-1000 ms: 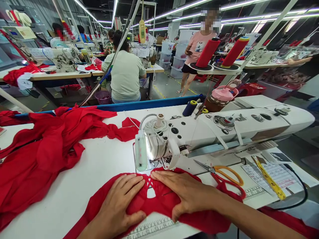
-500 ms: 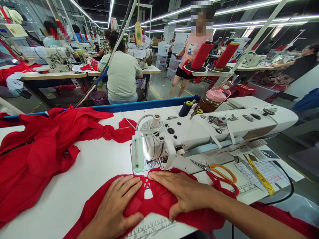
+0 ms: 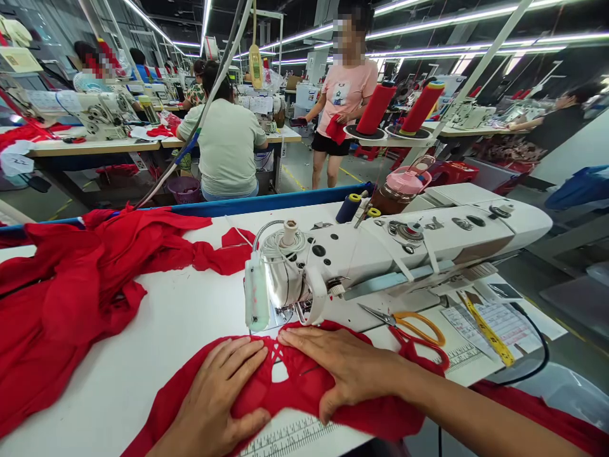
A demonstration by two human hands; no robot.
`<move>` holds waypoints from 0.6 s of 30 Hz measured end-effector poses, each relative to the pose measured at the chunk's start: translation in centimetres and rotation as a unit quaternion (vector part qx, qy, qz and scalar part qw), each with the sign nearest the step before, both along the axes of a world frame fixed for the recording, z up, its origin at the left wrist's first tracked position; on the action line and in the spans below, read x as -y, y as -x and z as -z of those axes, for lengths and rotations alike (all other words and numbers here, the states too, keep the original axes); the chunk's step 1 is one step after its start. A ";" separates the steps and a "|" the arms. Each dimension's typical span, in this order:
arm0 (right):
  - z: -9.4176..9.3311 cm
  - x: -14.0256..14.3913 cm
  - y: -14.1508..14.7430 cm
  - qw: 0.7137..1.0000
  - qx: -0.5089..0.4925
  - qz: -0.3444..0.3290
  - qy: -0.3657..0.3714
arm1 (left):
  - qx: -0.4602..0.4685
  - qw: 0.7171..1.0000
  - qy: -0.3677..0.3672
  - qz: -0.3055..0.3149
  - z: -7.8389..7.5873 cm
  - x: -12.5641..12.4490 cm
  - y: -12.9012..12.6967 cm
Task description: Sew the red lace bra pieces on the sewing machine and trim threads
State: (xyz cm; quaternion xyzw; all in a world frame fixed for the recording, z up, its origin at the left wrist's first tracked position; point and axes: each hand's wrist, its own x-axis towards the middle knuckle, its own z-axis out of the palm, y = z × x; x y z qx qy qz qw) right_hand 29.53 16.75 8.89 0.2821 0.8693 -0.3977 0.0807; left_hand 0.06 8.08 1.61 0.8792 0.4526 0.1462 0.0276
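While both hands lie flat on the red fabric piece (image 3: 304, 387) just in front of the sewing machine (image 3: 380, 254), the work looks to be at the feeding stage: the cloth's leading edge sits at the needle area under the machine head. The left hand (image 3: 219, 400) has its fingers (image 3: 247, 358) spread and pressed down on the cloth, gripping nothing; the right hand (image 3: 347, 368) likewise lies open, its fingertips close to the presser foot. A small gap in the cloth shows between the two hands. Judging from this, the next move calls for steady, even guiding of the cloth, with the fingertips kept clear of the needle. Orange-handled scissors (image 3: 409, 324) lie on the counter (image 3: 181, 330) just to the right, and a heap of red garments (image 3: 80, 279) lies well to the left.
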 end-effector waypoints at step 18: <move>-0.4 3.0 1.0 0.962 -0.168 0.013 -0.215 | 0.041 0.998 -0.034 -0.017 -2.4 0.9 -1.5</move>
